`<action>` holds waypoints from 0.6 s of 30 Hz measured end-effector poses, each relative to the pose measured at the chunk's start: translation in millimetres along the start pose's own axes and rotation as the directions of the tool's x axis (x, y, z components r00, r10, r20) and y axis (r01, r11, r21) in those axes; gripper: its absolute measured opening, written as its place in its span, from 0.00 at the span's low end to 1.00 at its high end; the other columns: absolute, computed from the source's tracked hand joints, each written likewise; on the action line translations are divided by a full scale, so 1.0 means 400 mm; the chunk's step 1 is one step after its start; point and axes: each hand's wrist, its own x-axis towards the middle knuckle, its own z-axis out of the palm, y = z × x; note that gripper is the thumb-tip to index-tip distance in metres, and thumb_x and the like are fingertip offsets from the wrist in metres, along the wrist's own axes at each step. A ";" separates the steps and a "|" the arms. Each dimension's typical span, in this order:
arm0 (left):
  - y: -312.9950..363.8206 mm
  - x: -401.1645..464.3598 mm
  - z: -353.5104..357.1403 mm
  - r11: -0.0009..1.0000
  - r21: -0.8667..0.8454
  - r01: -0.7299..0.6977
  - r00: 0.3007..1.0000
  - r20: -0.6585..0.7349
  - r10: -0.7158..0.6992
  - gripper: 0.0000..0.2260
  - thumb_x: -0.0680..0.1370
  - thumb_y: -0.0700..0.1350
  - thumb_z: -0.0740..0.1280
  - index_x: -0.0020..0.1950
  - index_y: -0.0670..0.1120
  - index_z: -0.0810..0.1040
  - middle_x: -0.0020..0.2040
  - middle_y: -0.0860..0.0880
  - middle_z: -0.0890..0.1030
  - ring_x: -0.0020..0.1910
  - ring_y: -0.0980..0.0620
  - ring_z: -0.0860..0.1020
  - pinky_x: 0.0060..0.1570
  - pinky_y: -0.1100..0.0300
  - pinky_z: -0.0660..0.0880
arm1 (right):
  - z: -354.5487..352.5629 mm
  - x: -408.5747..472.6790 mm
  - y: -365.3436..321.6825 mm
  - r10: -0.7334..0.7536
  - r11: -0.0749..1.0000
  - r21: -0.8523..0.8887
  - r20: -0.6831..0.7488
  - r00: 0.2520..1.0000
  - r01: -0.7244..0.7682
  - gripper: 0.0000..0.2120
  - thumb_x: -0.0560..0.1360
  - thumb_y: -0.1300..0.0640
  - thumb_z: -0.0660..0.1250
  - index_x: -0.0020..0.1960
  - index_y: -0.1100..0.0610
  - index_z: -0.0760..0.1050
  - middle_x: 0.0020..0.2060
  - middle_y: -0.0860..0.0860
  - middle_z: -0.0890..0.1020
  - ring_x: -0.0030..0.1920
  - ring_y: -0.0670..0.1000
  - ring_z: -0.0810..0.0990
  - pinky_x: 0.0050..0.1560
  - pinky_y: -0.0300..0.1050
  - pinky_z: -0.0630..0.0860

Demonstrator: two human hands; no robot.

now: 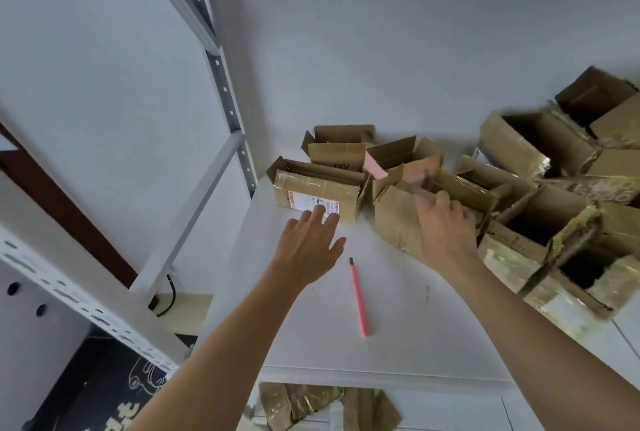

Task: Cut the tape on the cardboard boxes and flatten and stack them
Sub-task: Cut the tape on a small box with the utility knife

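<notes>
Several open cardboard boxes crowd the far and right part of a white table (pixel 311 333). My left hand (pixel 306 250) reaches forward with straight fingers, its tips at the white label of a taped box (pixel 318 193) at the far left. My right hand (pixel 445 226) lies on the top edge of a brown box (pixel 398 219) in the middle, fingers over its rim. A pink box cutter (pixel 358 297) lies on the table between my forearms, touched by neither hand.
A pink-sided box (pixel 401 160) stands behind the middle box. More taped boxes (pixel 554 240) pile up on the right. A white metal shelf frame (pixel 221 84) rises on the left. Flattened cardboard pieces (pixel 325 406) lie below the table's near edge.
</notes>
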 end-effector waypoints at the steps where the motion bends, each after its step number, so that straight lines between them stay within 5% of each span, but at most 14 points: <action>1: -0.008 -0.006 -0.007 1.000 -0.020 0.010 1.000 -0.005 -0.010 0.22 0.82 0.57 0.56 0.72 0.47 0.66 0.70 0.46 0.69 0.64 0.47 0.73 0.58 0.53 0.73 | -0.017 -0.007 -0.005 -0.014 0.998 0.068 -0.008 1.000 0.014 0.15 0.79 0.60 0.63 0.65 0.56 0.68 0.50 0.54 0.78 0.47 0.54 0.80 0.48 0.48 0.79; 6: -0.055 -0.042 -0.063 0.985 -0.157 0.069 0.998 0.006 -0.068 0.22 0.82 0.56 0.57 0.73 0.48 0.66 0.73 0.47 0.68 0.66 0.46 0.73 0.61 0.51 0.74 | -0.116 -0.050 -0.031 0.003 0.899 0.437 0.023 1.000 -0.013 0.17 0.76 0.68 0.65 0.64 0.59 0.73 0.55 0.58 0.76 0.53 0.58 0.78 0.52 0.48 0.75; 10: -0.089 -0.063 -0.106 0.887 -0.405 0.223 0.974 0.067 -0.215 0.22 0.84 0.56 0.53 0.75 0.48 0.63 0.73 0.46 0.67 0.68 0.45 0.71 0.64 0.50 0.71 | -0.155 -0.059 -0.046 0.102 0.580 0.801 0.109 0.989 -0.148 0.15 0.78 0.67 0.60 0.62 0.58 0.75 0.52 0.52 0.76 0.53 0.53 0.74 0.49 0.43 0.67; 12: -0.107 -0.072 -0.123 0.699 -0.631 0.336 0.937 0.148 -0.317 0.23 0.84 0.57 0.50 0.76 0.48 0.62 0.73 0.46 0.68 0.69 0.45 0.70 0.67 0.50 0.68 | -0.165 -0.062 -0.068 0.115 0.329 0.904 0.248 0.962 -0.272 0.14 0.81 0.65 0.59 0.61 0.53 0.77 0.51 0.48 0.78 0.54 0.50 0.75 0.49 0.40 0.67; 15: -0.128 -0.084 -0.138 0.497 -0.773 0.395 0.911 0.261 -0.319 0.28 0.82 0.61 0.47 0.75 0.47 0.63 0.73 0.45 0.70 0.71 0.45 0.69 0.71 0.46 0.64 | -0.178 -0.068 -0.104 0.017 -0.218 0.865 0.466 0.884 -0.452 0.16 0.82 0.66 0.58 0.54 0.50 0.80 0.50 0.47 0.83 0.53 0.48 0.79 0.47 0.38 0.73; 18: -0.134 -0.092 -0.139 0.360 -0.776 0.518 0.853 0.436 -0.288 0.32 0.79 0.65 0.48 0.79 0.49 0.57 0.77 0.46 0.63 0.75 0.45 0.63 0.74 0.45 0.59 | -0.163 -0.075 -0.138 -0.160 -0.494 0.673 0.552 0.819 -0.550 0.18 0.82 0.70 0.54 0.60 0.56 0.79 0.56 0.54 0.83 0.55 0.53 0.80 0.56 0.49 0.78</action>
